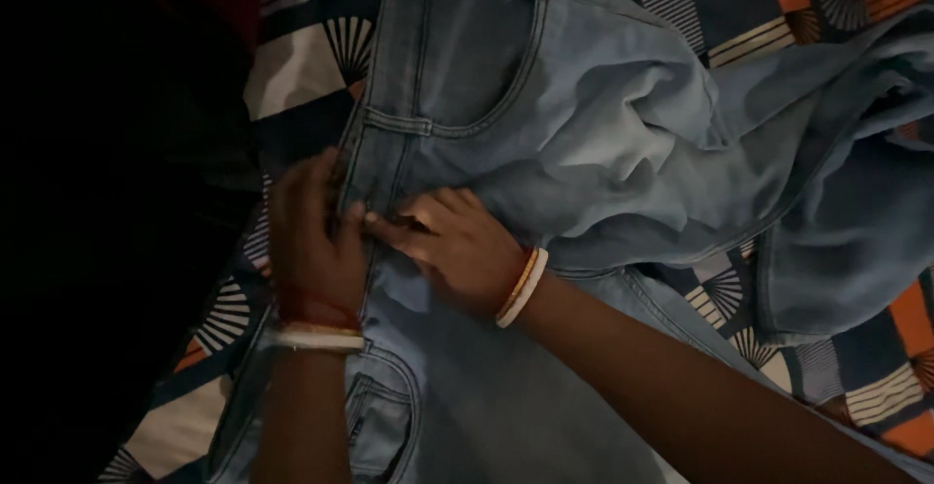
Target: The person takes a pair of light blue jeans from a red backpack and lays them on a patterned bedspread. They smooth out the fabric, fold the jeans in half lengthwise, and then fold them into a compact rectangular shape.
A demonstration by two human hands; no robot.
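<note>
Both hands (389,241) on jeans (584,134) atop bedsheet (876,367)
</note>
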